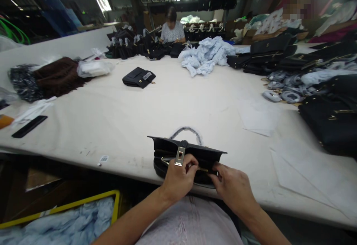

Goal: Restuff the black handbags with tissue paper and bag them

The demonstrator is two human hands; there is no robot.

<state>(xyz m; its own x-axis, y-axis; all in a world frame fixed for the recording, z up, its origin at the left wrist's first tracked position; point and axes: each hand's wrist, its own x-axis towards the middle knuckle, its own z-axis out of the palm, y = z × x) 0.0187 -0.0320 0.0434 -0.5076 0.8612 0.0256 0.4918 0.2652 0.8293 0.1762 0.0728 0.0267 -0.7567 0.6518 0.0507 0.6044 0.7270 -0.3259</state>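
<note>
A black handbag (160, 165) stands at the table's front edge, its flap raised and its mouth open towards me. A gold metal clasp (180, 156) hangs from a strap on the flap, over my left hand. My left hand (181, 176) is closed in a pinch on the gold zipper (203, 169) inside the bag; the fingertips partly hide it. With thumb and fingers, my right hand (234, 185) grips the bag's right side by the zipper's end. Behind the flap rises a carrying handle (186, 129) in clear wrapping.
Another black bag (139, 77) lies farther back, near crumpled light-blue wrapping (206, 53). Black bags (331, 122) and wrapped straps (290, 89) crowd the right, beside white sheets (304, 178). A yellow-rimmed crate (116, 204) stands lower left. Two people work across the table.
</note>
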